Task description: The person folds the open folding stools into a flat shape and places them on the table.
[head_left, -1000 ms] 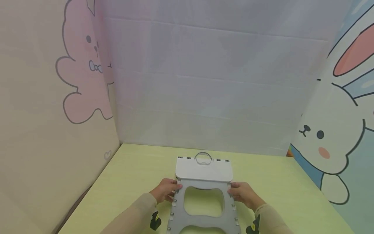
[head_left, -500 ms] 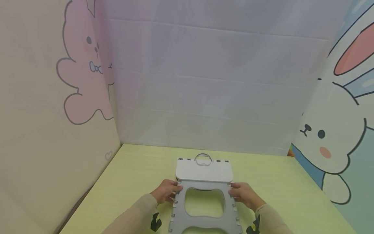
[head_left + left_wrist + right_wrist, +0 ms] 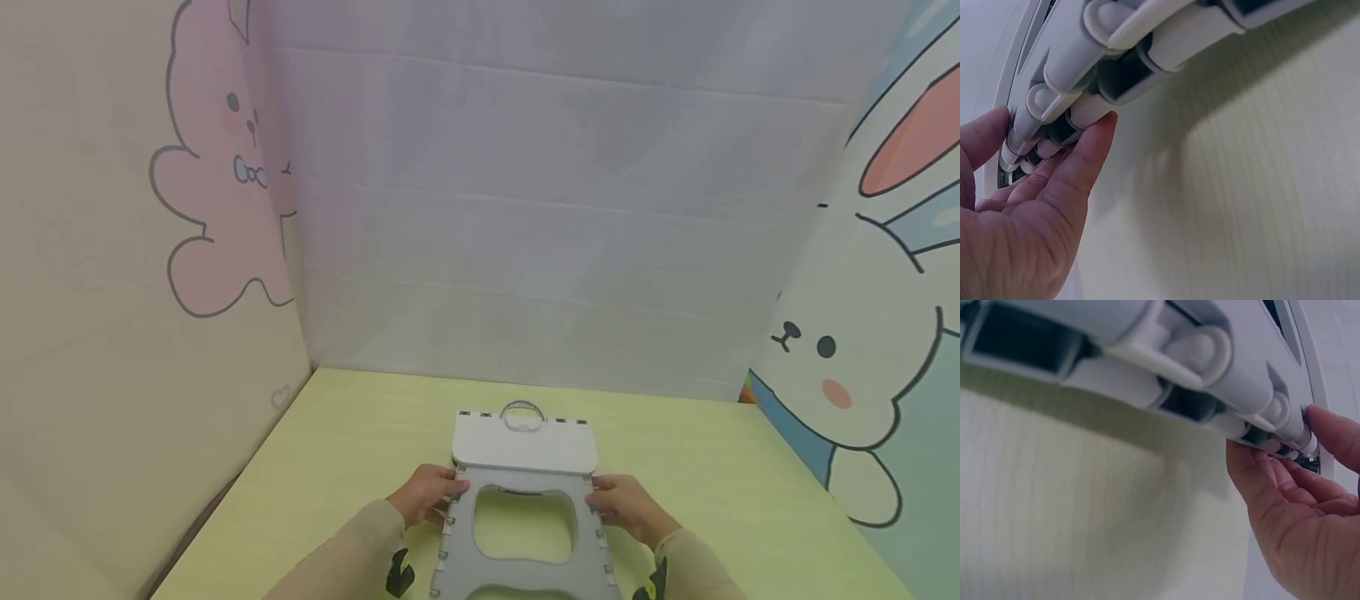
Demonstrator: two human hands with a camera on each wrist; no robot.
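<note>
A folding step stool, grey with a white top panel and a small looped carry handle, lies folded between my hands in the head view. Its near end runs out of the bottom of the picture. My left hand grips the left edge just below the white panel, thumb on the upper face and fingers underneath. On the opposite edge my right hand holds it the same way. Both wrist views show the hinged side edge of the stool pinched between thumb and fingers, with a shadow on the surface below.
The stool is over a pale yellow table. A white sheet hangs behind it. Cartoon-printed walls stand on both sides, with a pink figure at left and a white rabbit at right.
The stool and both hands have shifted slightly down in the head view, toward me. Both grips stay the same.
</note>
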